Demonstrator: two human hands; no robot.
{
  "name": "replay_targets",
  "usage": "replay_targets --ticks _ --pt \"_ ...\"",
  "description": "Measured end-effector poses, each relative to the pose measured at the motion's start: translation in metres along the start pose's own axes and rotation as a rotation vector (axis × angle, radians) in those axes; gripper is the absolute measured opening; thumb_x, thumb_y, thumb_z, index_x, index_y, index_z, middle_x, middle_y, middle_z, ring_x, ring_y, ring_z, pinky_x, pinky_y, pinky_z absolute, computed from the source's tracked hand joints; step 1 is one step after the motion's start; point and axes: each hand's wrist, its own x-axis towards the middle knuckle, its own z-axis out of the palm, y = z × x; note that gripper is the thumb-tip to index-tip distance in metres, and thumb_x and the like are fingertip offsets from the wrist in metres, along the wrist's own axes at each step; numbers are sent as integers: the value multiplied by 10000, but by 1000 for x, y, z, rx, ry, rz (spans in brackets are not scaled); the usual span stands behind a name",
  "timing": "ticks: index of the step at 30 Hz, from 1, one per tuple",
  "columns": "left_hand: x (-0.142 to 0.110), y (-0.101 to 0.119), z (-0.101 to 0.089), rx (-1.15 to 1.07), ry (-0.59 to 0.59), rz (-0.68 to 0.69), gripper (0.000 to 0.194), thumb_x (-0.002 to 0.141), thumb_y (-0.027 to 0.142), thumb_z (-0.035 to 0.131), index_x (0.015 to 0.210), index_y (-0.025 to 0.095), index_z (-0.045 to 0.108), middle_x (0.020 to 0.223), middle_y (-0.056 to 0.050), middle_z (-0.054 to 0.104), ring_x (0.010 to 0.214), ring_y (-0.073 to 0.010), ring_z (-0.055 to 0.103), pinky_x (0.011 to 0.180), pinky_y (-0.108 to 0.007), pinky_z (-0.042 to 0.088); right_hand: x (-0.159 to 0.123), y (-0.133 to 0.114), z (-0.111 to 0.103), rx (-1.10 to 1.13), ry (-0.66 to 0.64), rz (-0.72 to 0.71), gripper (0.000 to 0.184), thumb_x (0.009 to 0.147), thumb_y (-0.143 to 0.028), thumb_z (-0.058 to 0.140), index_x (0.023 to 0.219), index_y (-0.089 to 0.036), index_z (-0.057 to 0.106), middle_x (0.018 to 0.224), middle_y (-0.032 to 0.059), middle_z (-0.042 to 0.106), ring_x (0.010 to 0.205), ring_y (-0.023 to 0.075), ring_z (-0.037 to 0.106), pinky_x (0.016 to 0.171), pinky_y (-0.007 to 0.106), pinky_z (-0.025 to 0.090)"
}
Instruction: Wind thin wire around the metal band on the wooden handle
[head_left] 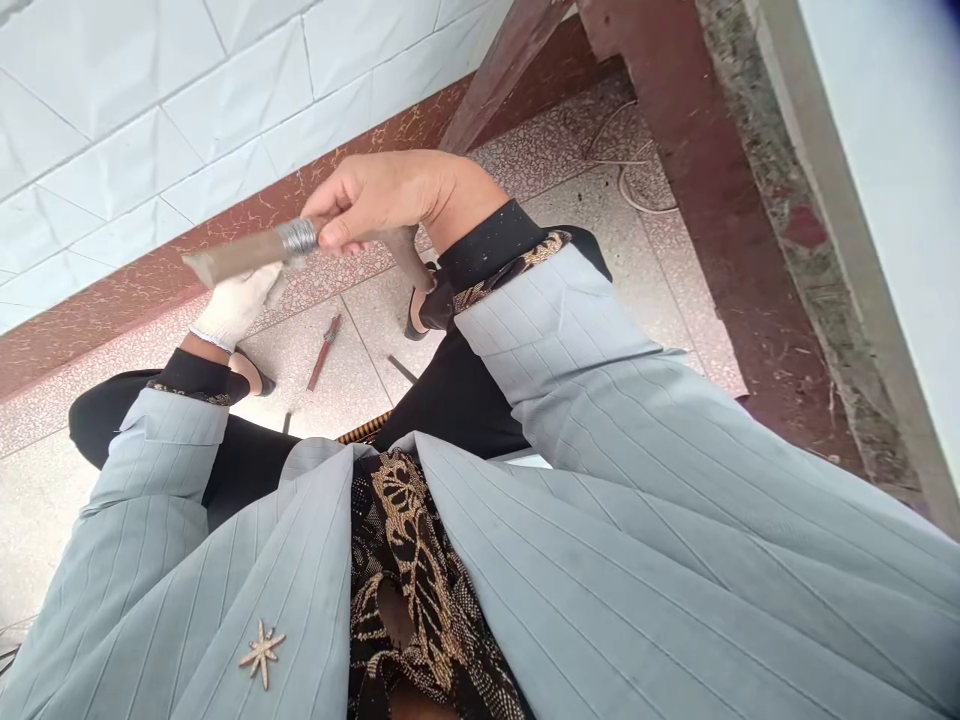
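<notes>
My bare right hand (375, 205) is closed at the end of a brown, wooden-looking piece (244, 255), where silver wire (300, 237) is wound round it. The far end of this piece is blurred and points left. Behind my right wrist a brown stick (409, 262) slants down; whether it joins the piece I cannot tell. Just under the brown piece is my left hand (234, 305) in a white knitted glove. Its fingers are curled beside a small greyish shape, partly hidden. On the floor below lies a thin reddish-brown tool (324, 352) with a grey band near its top.
Two dark rods, one (401, 369) near my knee and one (287, 422) lower left, lie on the tiled floor (360, 330). White wall tiles (150, 150) rise ahead. A slanted wooden leg (499, 80) and a cable (626, 190) are at upper right, beside a reddish-brown beam (697, 190).
</notes>
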Motion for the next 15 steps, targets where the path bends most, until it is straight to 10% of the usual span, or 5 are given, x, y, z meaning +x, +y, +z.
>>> replay_targets --ticks 8,15 --pt "1 -13 19 -221 151 29 363 1043 606 515 1002 270 646 581 49 361 475 -129 376 503 -287 340 18 5 8 195 677 226 335 1128 -68 512 800 -128 520 689 -21 551 505 52 442 429 168 334" --pt "-7 5 16 178 121 69 154 952 238 553 936 227 707 679 19 598 642 -137 576 682 -279 494 20 15 9 -685 475 475 116 1018 -172 714 943 -83 711 881 66 649 846 168 608 733 260 404"
